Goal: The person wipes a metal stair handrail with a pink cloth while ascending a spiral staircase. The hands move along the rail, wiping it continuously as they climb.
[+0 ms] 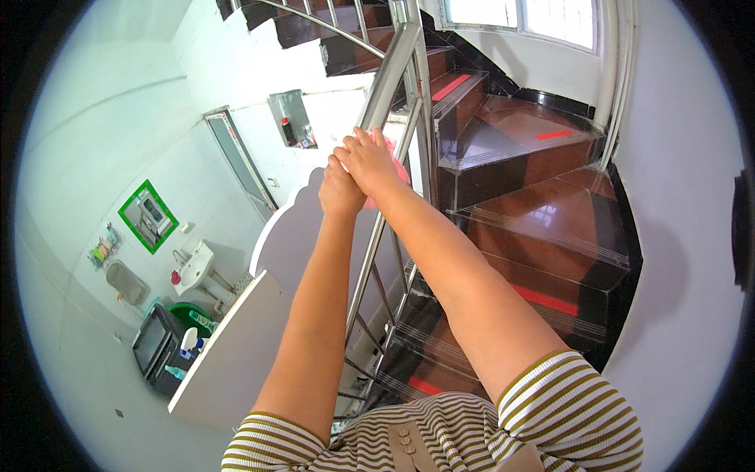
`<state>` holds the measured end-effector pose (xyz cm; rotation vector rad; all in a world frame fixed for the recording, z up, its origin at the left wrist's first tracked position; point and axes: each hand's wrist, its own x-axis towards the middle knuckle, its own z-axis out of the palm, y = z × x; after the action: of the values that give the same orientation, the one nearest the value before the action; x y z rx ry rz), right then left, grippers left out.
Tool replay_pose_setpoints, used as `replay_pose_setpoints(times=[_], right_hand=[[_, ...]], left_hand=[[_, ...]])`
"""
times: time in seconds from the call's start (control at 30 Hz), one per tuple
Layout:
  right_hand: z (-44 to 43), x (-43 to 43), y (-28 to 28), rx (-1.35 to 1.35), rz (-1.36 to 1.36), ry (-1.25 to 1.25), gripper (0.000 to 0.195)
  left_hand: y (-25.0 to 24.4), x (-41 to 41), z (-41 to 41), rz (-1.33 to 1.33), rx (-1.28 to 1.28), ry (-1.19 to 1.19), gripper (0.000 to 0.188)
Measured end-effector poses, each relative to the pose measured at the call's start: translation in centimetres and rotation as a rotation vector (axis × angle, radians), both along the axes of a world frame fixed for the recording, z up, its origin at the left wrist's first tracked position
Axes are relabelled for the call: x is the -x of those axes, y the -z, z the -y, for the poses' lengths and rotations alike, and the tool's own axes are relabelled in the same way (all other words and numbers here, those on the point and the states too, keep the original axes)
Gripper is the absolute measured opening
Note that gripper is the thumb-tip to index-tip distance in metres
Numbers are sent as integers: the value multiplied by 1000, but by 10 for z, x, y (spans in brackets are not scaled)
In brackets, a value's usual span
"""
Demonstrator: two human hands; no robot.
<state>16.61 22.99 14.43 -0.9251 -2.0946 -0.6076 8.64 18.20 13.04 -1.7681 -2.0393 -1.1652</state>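
Both arms reach forward to a stainless steel handrail (381, 82) that slopes up beside the stairs. My right hand (371, 165) presses a pink cloth (402, 170) around the rail, its fingers spread over the top. Just below and to the left, my left hand (342, 192) is closed on the same cloth and rail, partly under the right hand's fingers. Most of the cloth is hidden by the hands; pink folds show at the right and below. Steel balusters (384, 298) stand under the rail.
Brown and black polished stairs (537, 230) with red strips turn upward at the right. Left of the railing is a white scalloped panel (283, 236). Beyond it are a washbasin (196, 268), a green-framed mirror (147, 216), a black bin (156, 342) and bottles.
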Motion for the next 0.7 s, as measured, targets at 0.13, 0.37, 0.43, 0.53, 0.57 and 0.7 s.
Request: replay_pose_setpoints(times=[0.13,0.37,0.43,0.53,0.57,0.7], right_hand=[[24,10,15,11,56,23,22],[66,27,55,-8,37,-77,22],[77,31,66,-15,47,-98,23],[94,34,78,7,95,-96,28],[98,35,81,8,83,-114,27],[100,33,83,18,64,-176,27]], left_hand=[[19,10,23,69,-9,15,63],[55,27,71,132,15,-29,59],[64,31,85,146,-22,-18,58],[76,35,106,121,-88,-10,55],[79,36,110,124,-72,-25,55],[86,36,112,86,-106,-66,51]])
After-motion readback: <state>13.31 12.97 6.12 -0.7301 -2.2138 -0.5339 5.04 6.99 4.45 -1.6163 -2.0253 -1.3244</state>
